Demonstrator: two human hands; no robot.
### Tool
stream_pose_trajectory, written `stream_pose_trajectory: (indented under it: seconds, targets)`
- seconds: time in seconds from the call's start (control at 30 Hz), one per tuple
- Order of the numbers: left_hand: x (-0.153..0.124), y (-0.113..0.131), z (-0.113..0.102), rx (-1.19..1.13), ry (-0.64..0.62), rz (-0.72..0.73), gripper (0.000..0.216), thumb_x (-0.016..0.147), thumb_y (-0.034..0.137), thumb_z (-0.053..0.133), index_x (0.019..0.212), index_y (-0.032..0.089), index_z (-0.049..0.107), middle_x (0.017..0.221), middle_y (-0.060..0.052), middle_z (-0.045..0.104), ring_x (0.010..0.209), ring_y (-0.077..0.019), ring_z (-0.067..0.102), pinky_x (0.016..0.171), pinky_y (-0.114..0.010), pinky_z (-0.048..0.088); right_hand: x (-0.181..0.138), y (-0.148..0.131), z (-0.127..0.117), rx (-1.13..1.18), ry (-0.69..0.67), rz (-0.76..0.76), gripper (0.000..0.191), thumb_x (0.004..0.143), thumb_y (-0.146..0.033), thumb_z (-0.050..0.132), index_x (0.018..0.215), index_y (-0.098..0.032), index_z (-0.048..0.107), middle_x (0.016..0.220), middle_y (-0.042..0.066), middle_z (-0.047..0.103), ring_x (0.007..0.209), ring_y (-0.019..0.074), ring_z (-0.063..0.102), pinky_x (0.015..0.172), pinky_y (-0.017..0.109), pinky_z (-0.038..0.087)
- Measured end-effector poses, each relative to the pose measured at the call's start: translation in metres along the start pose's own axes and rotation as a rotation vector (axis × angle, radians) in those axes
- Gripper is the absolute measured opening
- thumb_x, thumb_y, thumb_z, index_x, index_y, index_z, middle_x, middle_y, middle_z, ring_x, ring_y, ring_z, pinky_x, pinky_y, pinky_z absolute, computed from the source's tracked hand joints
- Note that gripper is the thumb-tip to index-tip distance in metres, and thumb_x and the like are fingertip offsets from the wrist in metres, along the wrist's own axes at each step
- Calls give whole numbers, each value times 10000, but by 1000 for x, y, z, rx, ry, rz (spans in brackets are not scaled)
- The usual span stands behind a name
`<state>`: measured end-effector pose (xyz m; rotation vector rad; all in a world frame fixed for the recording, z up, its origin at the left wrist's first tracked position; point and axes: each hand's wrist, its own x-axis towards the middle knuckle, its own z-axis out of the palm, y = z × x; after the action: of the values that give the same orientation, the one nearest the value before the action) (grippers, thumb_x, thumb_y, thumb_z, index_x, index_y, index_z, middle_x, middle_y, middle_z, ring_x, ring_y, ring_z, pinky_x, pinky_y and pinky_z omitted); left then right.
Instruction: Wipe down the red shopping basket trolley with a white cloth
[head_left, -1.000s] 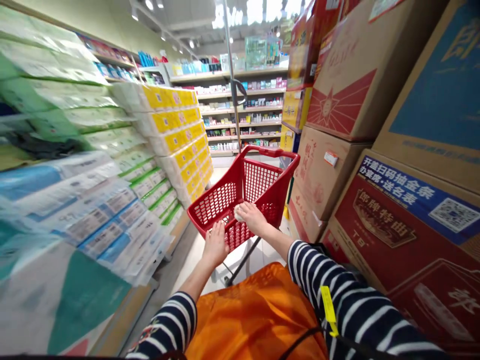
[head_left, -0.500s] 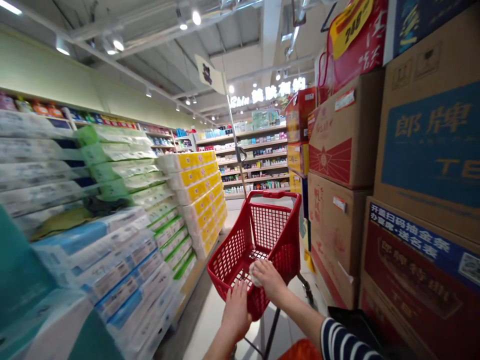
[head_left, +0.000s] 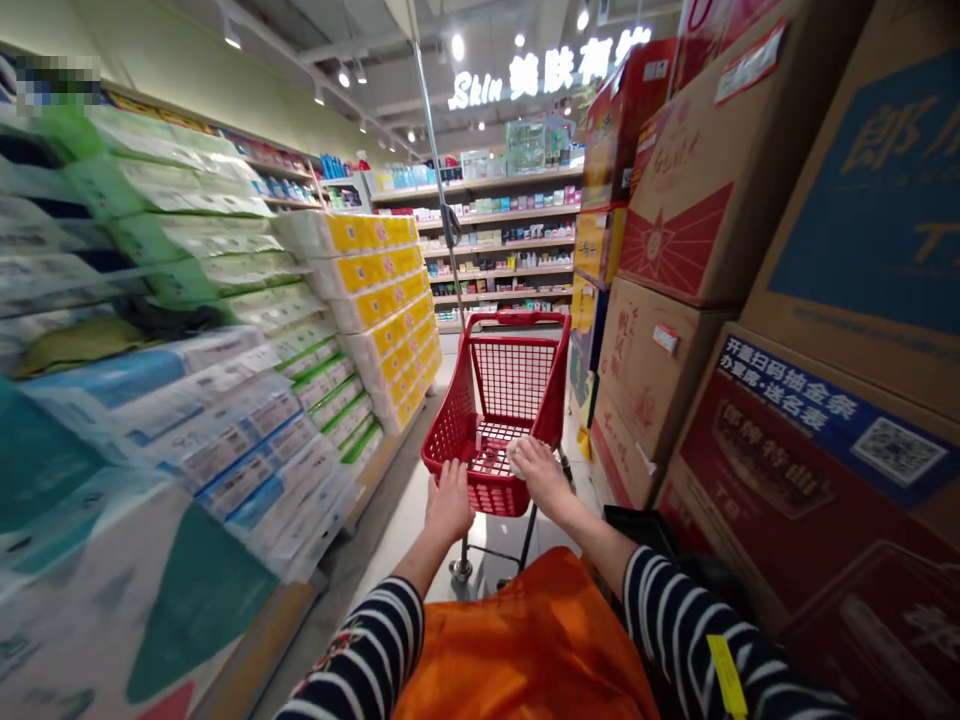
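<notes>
A red plastic shopping cart (head_left: pixel 517 500) on a metal frame stands in front of me in the aisle. My left hand (head_left: pixel 450 503) grips the near rim at its left corner, fingers hooked over the edge. At the near right corner, my right hand (head_left: pixel 541 470) is closed around a crumpled white cloth (head_left: pixel 516 452), pressing it against the rim. Most of the cloth is hidden under the fingers. A thin pole (head_left: pixel 439 150) rises at the cart's far left side.
Packs of tissue paper (head_left: pixel 375 300) are stacked along the left. Cardboard cartons (head_left: pixel 667 200) pile up close on the right. Across the aisle's end stand shelves (head_left: pixel 510 240) of small bottles and boxes. A dark bin or crate (head_left: pixel 637 525) sits low beside the cartons.
The view has turned and tipped downward, so the cart sits straighter before me and my striped sleeves and orange apron show. Both hands remain at the near rim, the cloth still in the right.
</notes>
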<state>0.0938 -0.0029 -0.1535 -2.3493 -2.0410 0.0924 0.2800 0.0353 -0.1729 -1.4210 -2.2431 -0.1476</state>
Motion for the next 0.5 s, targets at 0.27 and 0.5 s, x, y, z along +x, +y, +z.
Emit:
stream_pose_trajectory:
  seconds: [0.27, 0.5]
  targets:
    - [-2, 7, 2, 11, -7, 47, 747, 700, 182, 456, 1401, 113, 207, 1493, -113, 158, 1374, -257, 109, 1091, -507, 146, -7, -22, 13, -22, 41, 83, 325, 898, -162, 412, 1200, -187, 530, 1259, 122, 508, 1213, 245, 385, 1006, 446, 312]
    - [10, -1, 6, -94, 28, -117, 632, 759, 186, 424, 1373, 147, 280, 1486, -167, 159, 1365, -288, 141, 1056, -528, 204, -20, -3, 13, -67, 56, 50, 306, 900, -181, 417, 1179, -202, 542, 1253, 105, 509, 1215, 244, 374, 995, 429, 309]
